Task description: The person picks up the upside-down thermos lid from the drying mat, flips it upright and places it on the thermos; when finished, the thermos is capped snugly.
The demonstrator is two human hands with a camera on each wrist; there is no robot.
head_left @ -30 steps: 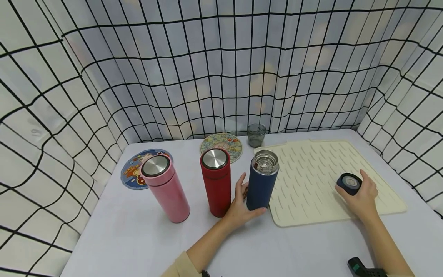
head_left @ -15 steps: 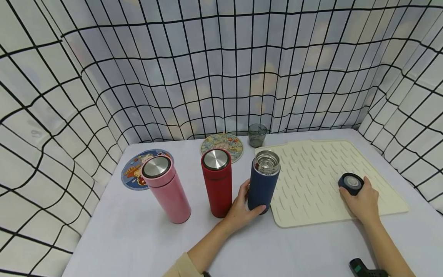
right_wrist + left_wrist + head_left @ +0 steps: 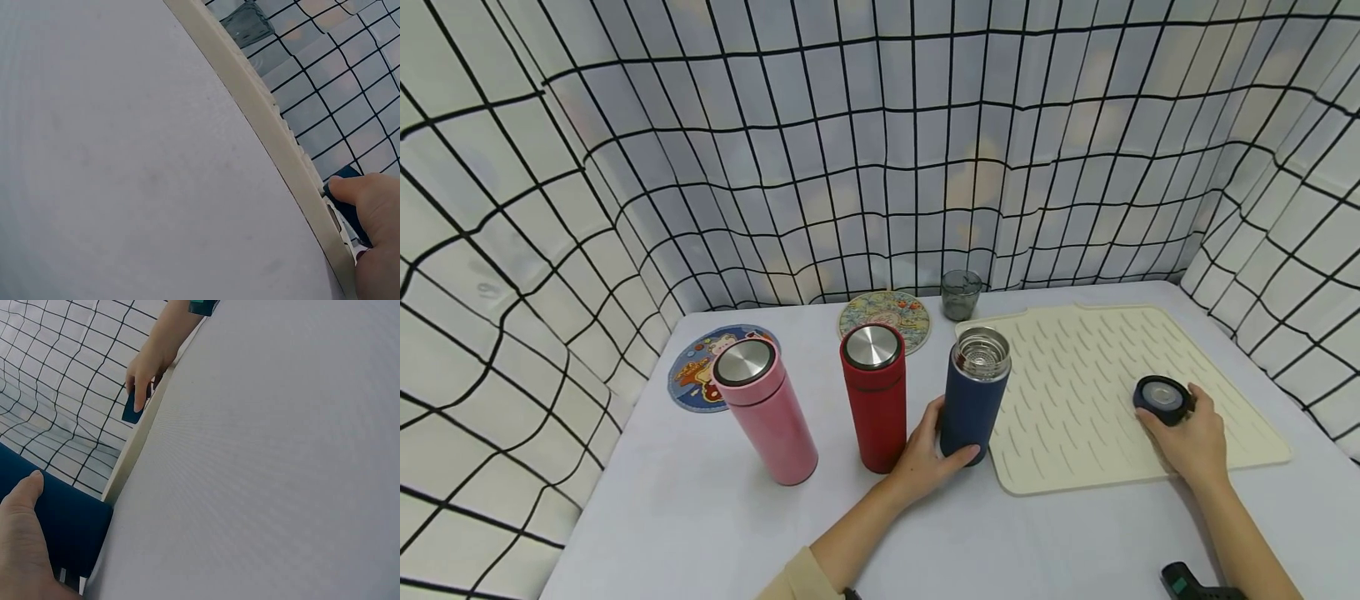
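Observation:
My left hand curls round the lower part of a navy blue thermos that stands lidless, a strainer visible in its mouth. In the left wrist view the thumb lies along the thermos's side. Over to the right, my right hand holds the dark blue thermos lid between thumb and fingers, low over a cream ribbed mat. The lid's round grey inner face points up. From the right wrist view, the thumb presses on the lid's side.
A red thermos stands just left of my left hand, and a pink thermos further left, both capped. Behind them lie two round patterned coasters, one blue and one multicoloured. A grey glass stands near the netting.
The left hand's fingers have closed in round the blue thermos from a looser position. My right hand's raised fingers have lowered beside the lid. The whole view shifts slightly.

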